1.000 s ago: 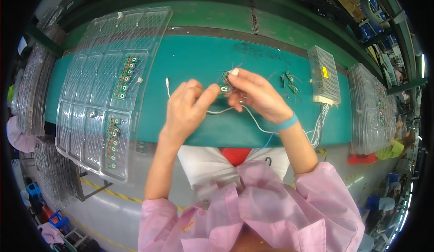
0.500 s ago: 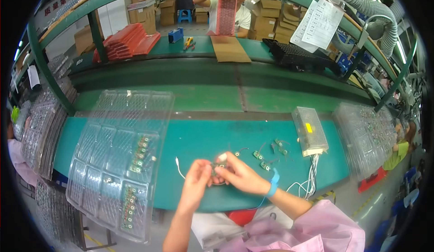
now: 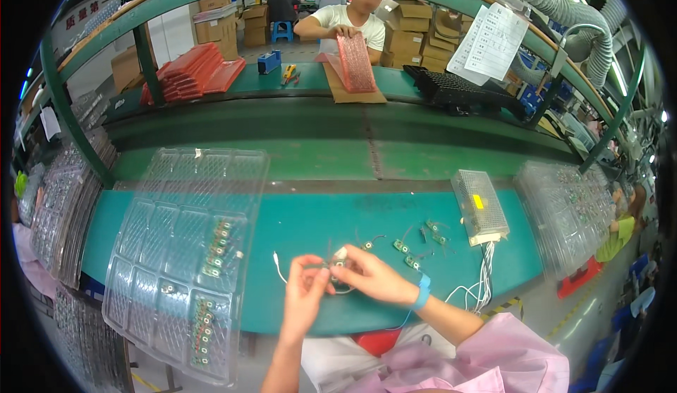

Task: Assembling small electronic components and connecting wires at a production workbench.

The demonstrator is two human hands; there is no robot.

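My right hand (image 3: 374,274), a blue band round its wrist, pinches a small green circuit board (image 3: 339,262) over the near part of the green mat. Close against it, the fingers of my left hand (image 3: 307,284) are pinched together at the board's left side; what they grip is too small to make out. To the right of my hands lie several loose circuit boards with short wires, among them one board (image 3: 400,246). A white cable plug (image 3: 276,256) rests left of my hands. On the left, a clear plastic tray (image 3: 141,255) holds rows of similar boards (image 3: 217,248).
A perforated metal box (image 3: 479,197) with white cables stands at right, beside stacked clear trays (image 3: 568,217). Behind the mat runs a green conveyor belt (image 3: 303,157). Across it, a person handles a red bubble-wrap bag (image 3: 356,65) near red bags (image 3: 190,72) and a black rack (image 3: 462,90).
The person opposite has lowered the red bubble-wrap bag onto the cardboard. My hands stay together at the circuit board, with small finger shifts. The view has tilted slightly.
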